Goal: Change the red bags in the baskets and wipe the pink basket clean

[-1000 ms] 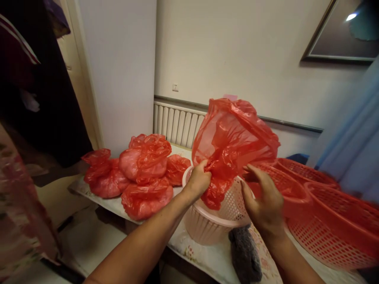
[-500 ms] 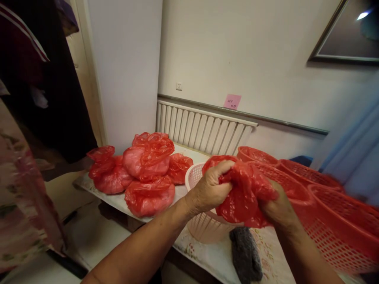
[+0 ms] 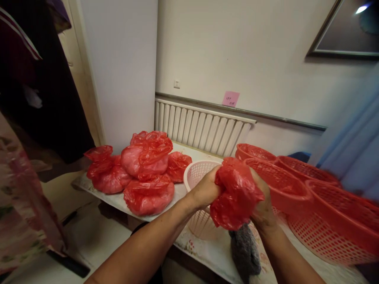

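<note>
Head view, one moment, contents as seen. Item one: red plastic bag (image 3: 235, 195), thin and translucent, crumpled into a loose ball and held in the air in front of the person, above the near edge of the table (image 3: 207, 256). Left hand (image 3: 207, 189) closed around the bag's left side, fingers curled into the plastic; right hand (image 3: 262, 205) pressed against its right side, fingers largely hidden behind the bag, so both hands squeeze it between them. Item two: pink round basket (image 3: 197, 173), perforated, standing on the table directly behind and below the hands. Item three: grey knitted cloth (image 3: 244, 254), lying on the table's near edge just under the bag. Item four: stack of red oval baskets (image 3: 314, 205), perforated, overlapping one another along the right side of the table. Item five: heap of filled red bags (image 3: 142, 169), knotted or bunched, at the table's left end, well apart from the hands. Table cover pale with a small floral print. Background: white ribbed radiator (image 3: 201, 128) against the wall; pink sticky note (image 3: 231, 98) above it, bearing handwriting too small to read; white wall socket (image 3: 176, 83) to the left; framed picture (image 3: 345, 31) at upper right.
</note>
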Available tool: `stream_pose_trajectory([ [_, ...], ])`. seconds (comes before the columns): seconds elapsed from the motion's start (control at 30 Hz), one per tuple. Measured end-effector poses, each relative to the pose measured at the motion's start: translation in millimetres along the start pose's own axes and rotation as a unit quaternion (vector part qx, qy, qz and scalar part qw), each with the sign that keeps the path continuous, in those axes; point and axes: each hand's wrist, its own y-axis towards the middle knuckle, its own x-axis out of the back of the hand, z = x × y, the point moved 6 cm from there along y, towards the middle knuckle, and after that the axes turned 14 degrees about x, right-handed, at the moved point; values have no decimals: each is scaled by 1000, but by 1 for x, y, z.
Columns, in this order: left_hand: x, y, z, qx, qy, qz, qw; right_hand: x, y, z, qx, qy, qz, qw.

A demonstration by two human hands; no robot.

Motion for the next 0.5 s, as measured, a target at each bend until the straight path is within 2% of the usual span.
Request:
stream_pose_trajectory([
  [0.1,20,6,10,-10,-4,-101,995,3,5,4,31,-34,53,998],
  [0.17,25,8,13,-9,-30,-124,992,0,5,6,34,-40,99,994],
  [0.27,15,5,12,16,-129,-83,988,-11,0,13,47,-56,140,987],
  [0.33,6,0,9,34,-164,-47,985,-17,-4,18,73,-75,121,987],
  [0.43,-2,-8,8,60,-101,-6,993,-21,-10,22,111,-97,77,986],
  [0.5,1,-15,9,74,-26,8,997,-19,-14,20,115,-97,57,987],
])
